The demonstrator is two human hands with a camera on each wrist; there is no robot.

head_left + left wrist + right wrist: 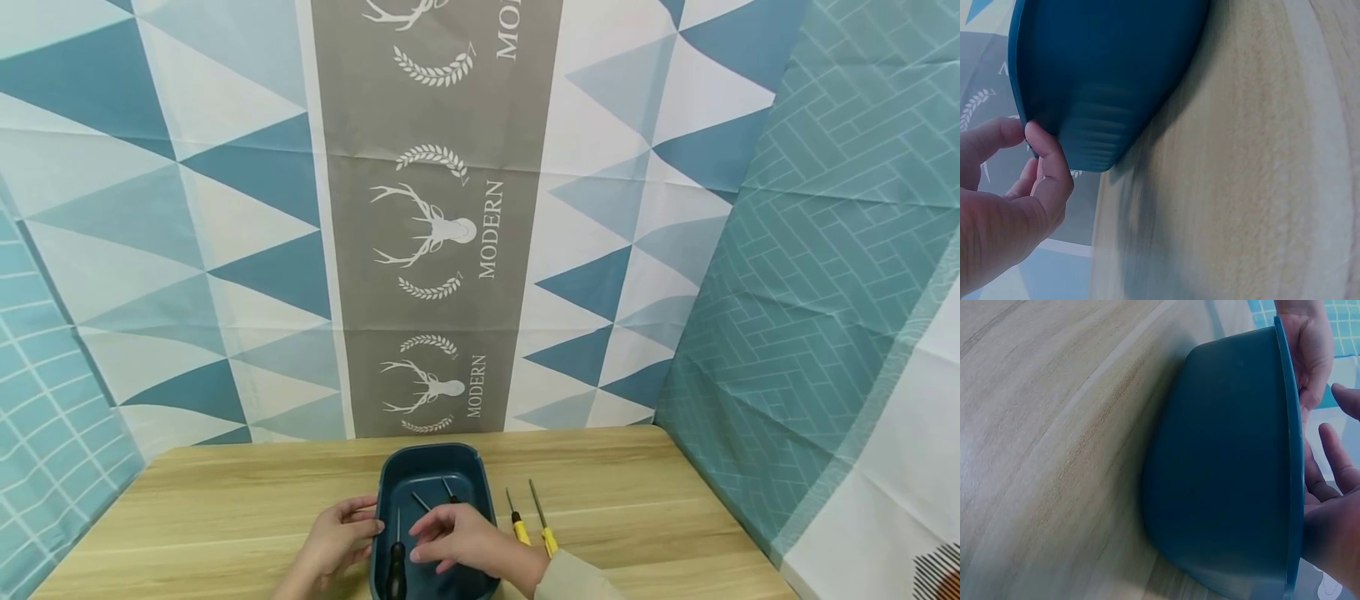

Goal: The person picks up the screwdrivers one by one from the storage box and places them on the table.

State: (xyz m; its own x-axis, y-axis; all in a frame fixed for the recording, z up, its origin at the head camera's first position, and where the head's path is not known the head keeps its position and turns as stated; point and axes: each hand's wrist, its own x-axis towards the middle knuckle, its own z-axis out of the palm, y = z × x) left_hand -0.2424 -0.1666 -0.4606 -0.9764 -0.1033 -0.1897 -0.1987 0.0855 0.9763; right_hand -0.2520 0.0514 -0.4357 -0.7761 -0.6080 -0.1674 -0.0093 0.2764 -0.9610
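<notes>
A dark blue plastic basin [442, 451] stands on the wooden table, in front of the person. My left hand [333, 540] pinches its left rim between thumb and fingers, as the left wrist view shows on the basin's wall [1110, 75]. Over the basin hovers my right hand [465, 537], fingers loosely bent and nothing between them. A screwdriver with a black handle [396, 571] lies inside along the left wall. Two more thin metal shafts, one at a dark handle [453, 498], show beyond the right hand, which hides part of them.
On the table [247, 500], right of the basin, lie a screwdriver with a yellow and black handle [519, 527] and one with a yellow handle [551, 542], partly behind the right forearm. A patterned cloth wall [442, 292] rises behind the table's far edge.
</notes>
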